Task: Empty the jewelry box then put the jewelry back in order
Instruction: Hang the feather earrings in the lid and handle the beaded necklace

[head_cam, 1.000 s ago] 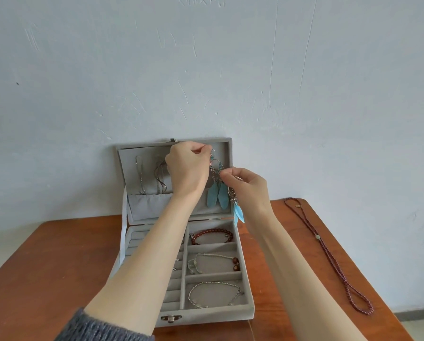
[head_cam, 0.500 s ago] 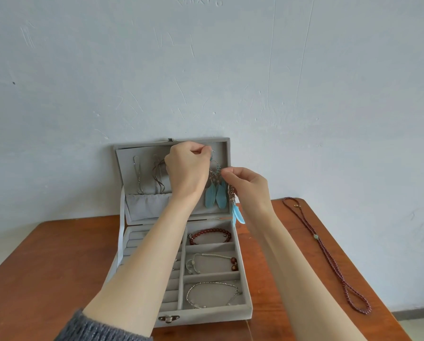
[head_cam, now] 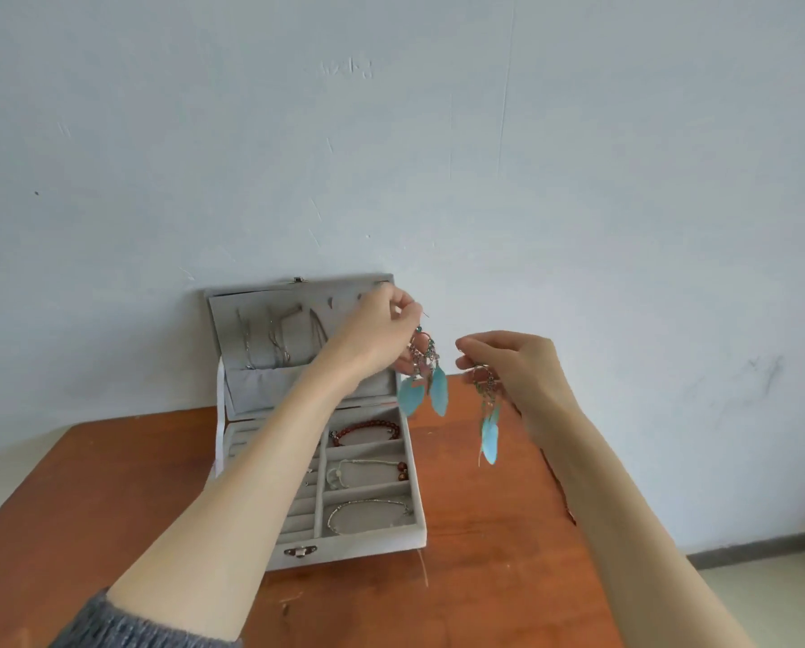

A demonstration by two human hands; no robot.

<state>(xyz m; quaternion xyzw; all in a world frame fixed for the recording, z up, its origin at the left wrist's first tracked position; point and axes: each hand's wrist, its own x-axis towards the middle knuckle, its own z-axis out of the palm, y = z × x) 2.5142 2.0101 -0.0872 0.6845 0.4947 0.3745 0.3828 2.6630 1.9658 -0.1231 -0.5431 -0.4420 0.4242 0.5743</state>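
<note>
Pale wall behind, wooden table (head_cam: 110, 498). Box (head_cam: 367, 549) open at wall. Left hand (head_cam: 377, 334) pinches earring (head_cam: 426, 381), right hand (head_cam: 512, 367) pinches second earring (head_cam: 488, 423), both clear of lid. Emptying barely begun, I'd say: chains (head_cam: 269, 339) in lid, bracelets (head_cam: 367, 470) in tray remain.

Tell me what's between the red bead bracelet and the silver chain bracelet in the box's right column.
In the head view, one compartment lies between the red bead bracelet and the silver chain bracelet; it holds a pale cord bracelet with dark beads at its right end.

matt velvet box (head_cam: 344, 551), wood table (head_cam: 110, 484)
</note>
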